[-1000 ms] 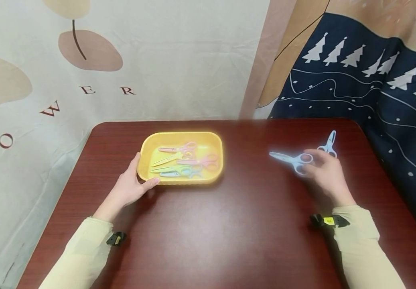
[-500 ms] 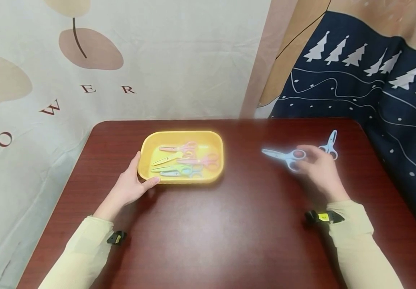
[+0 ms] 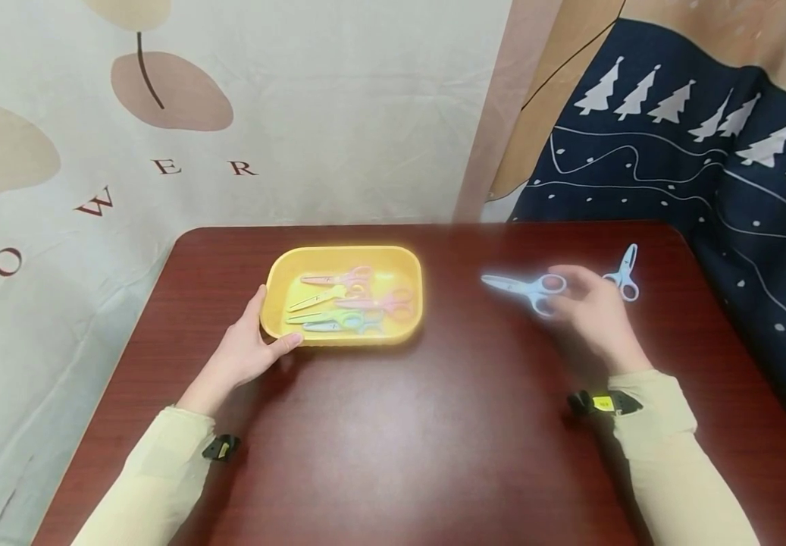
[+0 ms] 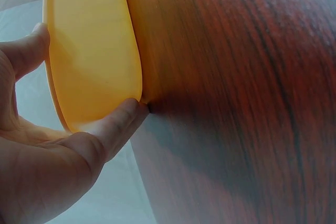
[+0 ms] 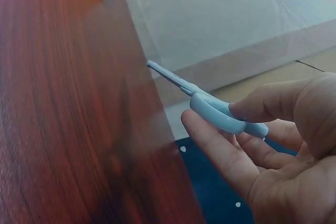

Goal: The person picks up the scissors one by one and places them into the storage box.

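Note:
My left hand grips the near left corner of a yellow plastic tray, its thumb on the near side. The left wrist view shows the hand against the outside of the tray. Inside the tray lie several scissors: pink scissors, yellow scissors, green scissors and blue ones partly beneath the green. To the right, my right hand pinches light-blue scissors by the handle loops, above the table, blades pointing left. In the right wrist view, thumb and fingers hold these scissors.
A second pair of blue scissors lies on the dark red wooden table near its far right corner, behind my right hand. A pale printed cloth hangs behind the table, and a navy tree-patterned cloth at the right.
My right hand has carried the light-blue scissors leftward and slightly up in view, toward the tray and away from the other blue pair. My left hand and the tray stay in place.

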The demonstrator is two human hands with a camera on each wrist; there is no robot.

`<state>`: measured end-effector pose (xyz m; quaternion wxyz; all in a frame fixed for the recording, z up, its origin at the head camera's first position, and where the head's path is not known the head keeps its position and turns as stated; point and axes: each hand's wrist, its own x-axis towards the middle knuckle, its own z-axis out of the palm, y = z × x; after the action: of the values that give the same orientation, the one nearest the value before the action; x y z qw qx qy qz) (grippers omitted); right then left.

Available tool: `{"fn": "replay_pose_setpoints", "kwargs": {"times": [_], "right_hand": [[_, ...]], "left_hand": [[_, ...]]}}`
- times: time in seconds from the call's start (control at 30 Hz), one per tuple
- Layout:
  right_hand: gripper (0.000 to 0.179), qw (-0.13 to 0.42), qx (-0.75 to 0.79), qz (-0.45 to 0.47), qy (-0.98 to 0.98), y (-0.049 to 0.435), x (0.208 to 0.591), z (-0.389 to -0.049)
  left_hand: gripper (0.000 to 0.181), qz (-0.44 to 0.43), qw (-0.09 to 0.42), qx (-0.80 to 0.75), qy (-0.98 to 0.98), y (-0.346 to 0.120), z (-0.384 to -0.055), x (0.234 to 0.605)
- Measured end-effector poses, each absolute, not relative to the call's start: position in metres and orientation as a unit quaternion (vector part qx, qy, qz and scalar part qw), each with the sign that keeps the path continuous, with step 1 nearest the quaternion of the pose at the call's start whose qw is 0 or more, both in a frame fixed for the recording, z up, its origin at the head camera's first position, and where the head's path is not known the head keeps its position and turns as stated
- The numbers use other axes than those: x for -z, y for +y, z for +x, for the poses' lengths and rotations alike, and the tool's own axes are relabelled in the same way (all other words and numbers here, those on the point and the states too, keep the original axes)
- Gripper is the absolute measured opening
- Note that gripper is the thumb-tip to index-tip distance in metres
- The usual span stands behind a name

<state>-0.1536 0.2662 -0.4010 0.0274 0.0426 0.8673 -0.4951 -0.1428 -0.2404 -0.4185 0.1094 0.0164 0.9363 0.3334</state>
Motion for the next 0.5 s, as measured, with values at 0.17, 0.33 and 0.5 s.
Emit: {"fn": "replay_pose_setpoints", "kwargs": {"times": [0.17, 0.33, 0.5], "right_hand": [[0.052, 0.029, 0.518, 0.041, 0.854, 0.259, 0.398, -0.157], [0.050, 0.032, 0.522, 0.034, 0.852, 0.250, 0.394, -0.161], [0.049, 0.033, 0.520, 0.024, 0.853, 0.241, 0.390, -0.163]], "left_hand": [[0.111, 0.020, 0.104, -0.332, 0.937, -0.240, -0.143, 0.418], [0.111, 0.019, 0.103, -0.328, 0.939, -0.241, -0.143, 0.419], [0.111, 0.021, 0.100, -0.331, 0.938, -0.241, -0.143, 0.419]]}}
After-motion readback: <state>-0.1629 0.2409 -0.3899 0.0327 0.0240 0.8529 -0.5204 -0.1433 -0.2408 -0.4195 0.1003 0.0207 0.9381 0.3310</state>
